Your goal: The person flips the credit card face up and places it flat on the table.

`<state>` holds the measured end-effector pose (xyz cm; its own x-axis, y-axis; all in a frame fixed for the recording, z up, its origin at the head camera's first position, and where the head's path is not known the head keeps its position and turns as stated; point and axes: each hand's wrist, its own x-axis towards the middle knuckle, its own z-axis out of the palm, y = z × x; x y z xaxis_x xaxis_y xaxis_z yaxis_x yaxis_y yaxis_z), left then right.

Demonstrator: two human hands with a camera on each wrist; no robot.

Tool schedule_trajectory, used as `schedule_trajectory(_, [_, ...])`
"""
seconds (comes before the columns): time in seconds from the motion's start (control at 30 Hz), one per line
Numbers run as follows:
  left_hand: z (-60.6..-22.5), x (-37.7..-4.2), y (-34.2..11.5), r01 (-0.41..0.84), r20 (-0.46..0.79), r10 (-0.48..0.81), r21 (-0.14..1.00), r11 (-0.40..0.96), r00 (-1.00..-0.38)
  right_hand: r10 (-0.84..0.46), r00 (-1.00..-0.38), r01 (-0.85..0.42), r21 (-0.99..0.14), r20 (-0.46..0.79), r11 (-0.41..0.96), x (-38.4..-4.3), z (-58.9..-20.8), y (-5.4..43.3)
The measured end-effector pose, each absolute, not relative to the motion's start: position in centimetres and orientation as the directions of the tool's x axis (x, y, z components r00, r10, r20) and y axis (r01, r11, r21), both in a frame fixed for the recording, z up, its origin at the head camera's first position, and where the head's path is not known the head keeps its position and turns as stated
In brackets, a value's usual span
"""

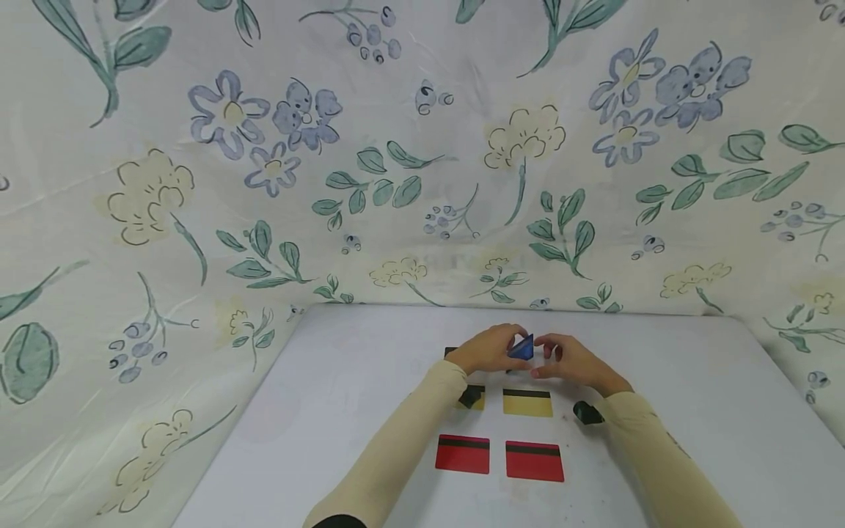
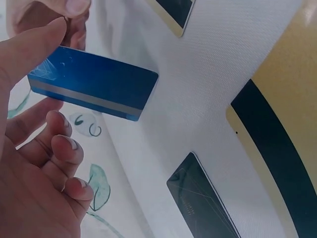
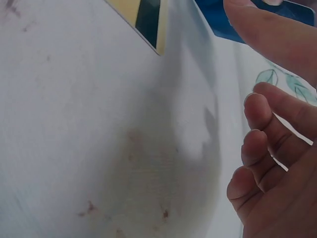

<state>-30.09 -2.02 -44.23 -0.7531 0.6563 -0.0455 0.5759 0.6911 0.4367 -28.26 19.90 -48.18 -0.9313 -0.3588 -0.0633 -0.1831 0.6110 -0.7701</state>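
Observation:
My left hand (image 1: 491,348) pinches a blue card (image 2: 94,82) between thumb and forefinger, raised above the white table. A pale grey stripe runs along one long side of that card. My right hand (image 1: 573,361) is beside the card's right end, its thumb and forefinger apart and its other fingers loosely bent. In the right wrist view its thumb (image 3: 270,37) overlaps the blue card (image 3: 223,22); whether it touches is unclear. Below the left hand lies a black card (image 2: 200,198), mostly covered in the head view.
Two yellow cards with black stripes lie nearer me, one yellow card (image 1: 527,403) fully visible, the other yellow card (image 1: 480,402) partly covered. Closer still are a left red card (image 1: 463,455) and a right red card (image 1: 535,462). Floral cloth (image 1: 422,183) hangs behind the white table (image 1: 330,396).

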Motion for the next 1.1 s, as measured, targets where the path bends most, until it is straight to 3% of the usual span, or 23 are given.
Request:
schedule_trajectory(0.43, [-44.2,-30.1,-2.4,0.547,-0.044,0.677,0.550,0.630,-0.735,-0.390,-0.920,-0.226,-0.759,-0.040,0.610,-28.3,-48.6,19.2])
schedule_trajectory(1.1, [-44.3,-29.9,-2.7,0.530,-0.020,0.676,0.604,0.595,-0.737,-0.397,-0.915,-0.209,-0.761,-0.070,0.614,-28.1,-48.8,18.1])
